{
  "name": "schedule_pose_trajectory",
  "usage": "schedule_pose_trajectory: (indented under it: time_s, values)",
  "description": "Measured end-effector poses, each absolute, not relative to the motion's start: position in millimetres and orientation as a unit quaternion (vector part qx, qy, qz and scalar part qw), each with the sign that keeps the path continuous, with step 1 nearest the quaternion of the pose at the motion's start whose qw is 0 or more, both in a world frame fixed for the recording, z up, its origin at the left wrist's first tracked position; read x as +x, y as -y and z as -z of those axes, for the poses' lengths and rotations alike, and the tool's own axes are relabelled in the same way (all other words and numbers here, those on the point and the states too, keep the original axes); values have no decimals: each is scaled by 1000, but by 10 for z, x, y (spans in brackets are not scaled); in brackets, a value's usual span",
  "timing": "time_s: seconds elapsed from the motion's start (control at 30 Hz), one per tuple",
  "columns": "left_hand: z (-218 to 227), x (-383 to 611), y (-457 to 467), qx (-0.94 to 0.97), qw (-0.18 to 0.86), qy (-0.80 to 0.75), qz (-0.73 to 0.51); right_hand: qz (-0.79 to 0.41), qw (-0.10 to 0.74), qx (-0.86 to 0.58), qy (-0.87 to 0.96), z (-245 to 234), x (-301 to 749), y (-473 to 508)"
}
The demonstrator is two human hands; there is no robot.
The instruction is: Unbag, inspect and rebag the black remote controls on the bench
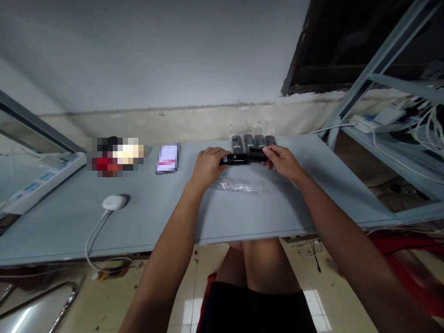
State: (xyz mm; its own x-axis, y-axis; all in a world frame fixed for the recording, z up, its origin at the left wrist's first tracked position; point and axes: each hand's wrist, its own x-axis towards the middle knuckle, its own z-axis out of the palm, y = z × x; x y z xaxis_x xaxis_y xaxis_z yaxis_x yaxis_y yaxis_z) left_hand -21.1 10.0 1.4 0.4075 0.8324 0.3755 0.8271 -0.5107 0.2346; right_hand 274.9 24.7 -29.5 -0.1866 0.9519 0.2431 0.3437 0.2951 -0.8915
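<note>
Both my hands meet over the far middle of the grey table (104, 222). My left hand (207, 167) is closed on one end of a slim black device with a white label (236, 159). My right hand (282, 160) is closed on a black piece (257, 154) at the other end, which touches the device. Just behind them lies a row of several black devices in clear bags (252, 141). An empty clear plastic bag with a red mark (239, 186) lies on the table below my hands.
A white puck-shaped device (114, 202) with a cable sits at left, near a phone-like item (168, 158). A white power strip (38, 182) lies far left. A metal shelf with cables and adapters (391, 118) stands at right. My knees show under the table edge.
</note>
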Motion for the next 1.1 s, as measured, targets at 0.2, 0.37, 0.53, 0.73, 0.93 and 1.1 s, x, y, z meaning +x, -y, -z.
schedule_pose_trajectory:
  time_s: [0.2, 0.37, 0.53, 0.73, 0.93, 1.1]
  values:
    - [11, -81, -62, 876, -4, -417, -243, -414, 380, -470, 681, 308, 2675, -220]
    - [60, -23, -44, 899, 1, -352, -259, -424, 354, -475, 685, 255, 2636, -182]
    - [28, -10, -16, 904, 36, -330, -269, -480, 375, -459, 647, 232, 2614, -153]
    - [-12, 40, 16, 902, 60, -313, -293, -490, 374, -454, 643, 242, 2632, -145]
    - [-2, 87, 16, 905, 73, -307, -284, -517, 369, -437, 637, 208, 2594, -124]
    - [-86, 172, 80, 886, 57, -315, -335, -543, 386, -387, 638, 183, 2614, -148]
